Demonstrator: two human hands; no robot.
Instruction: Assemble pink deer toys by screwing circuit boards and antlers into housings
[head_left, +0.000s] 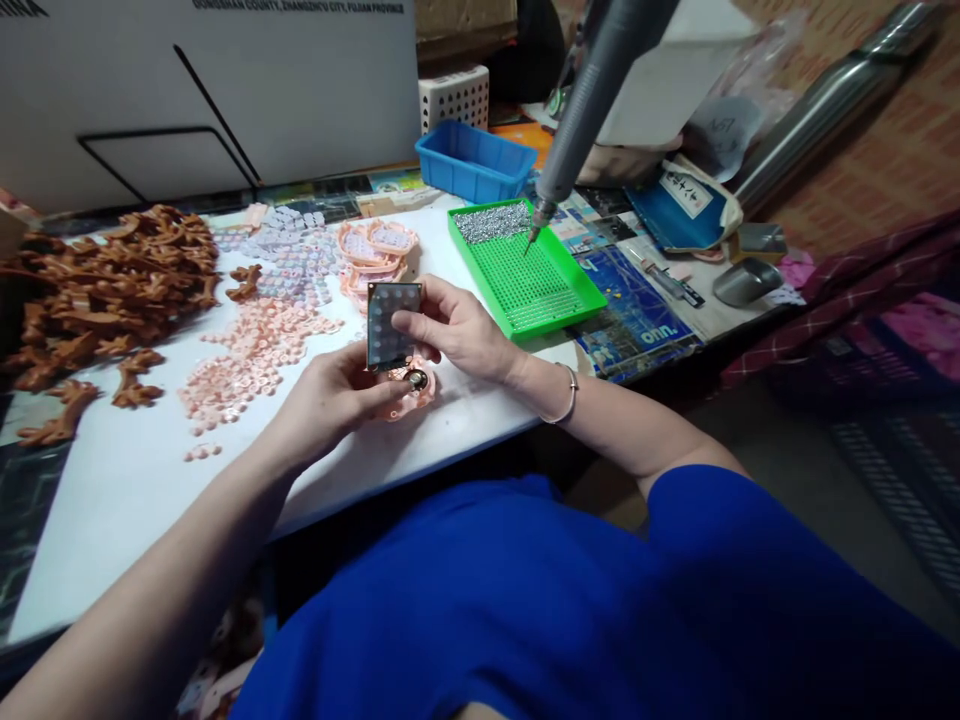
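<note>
A dark square circuit board [384, 345] with rows of pale round spots stands upright over the white work board. My right hand [457, 325] pinches its right side, thumb across the front and fingers behind. At its lower left, my left hand [330, 395] is closed, with the thumb against a small round speaker [416, 380] with a dark rim. Its other fingers are partly hidden behind the circuit board. Just under the speaker is a pink plastic casing [409, 405]. Several pink casings [375, 245] with pale keys are stacked beyond my hands.
Loose pink buttons [232, 365], pale key pieces [289, 250] and a heap of brown antler-shaped parts [112, 290] lie to the left. A green tray [555, 305] holds silver screws. An electric screwdriver [574, 140] hangs above it. A blue bin [476, 165] stands behind.
</note>
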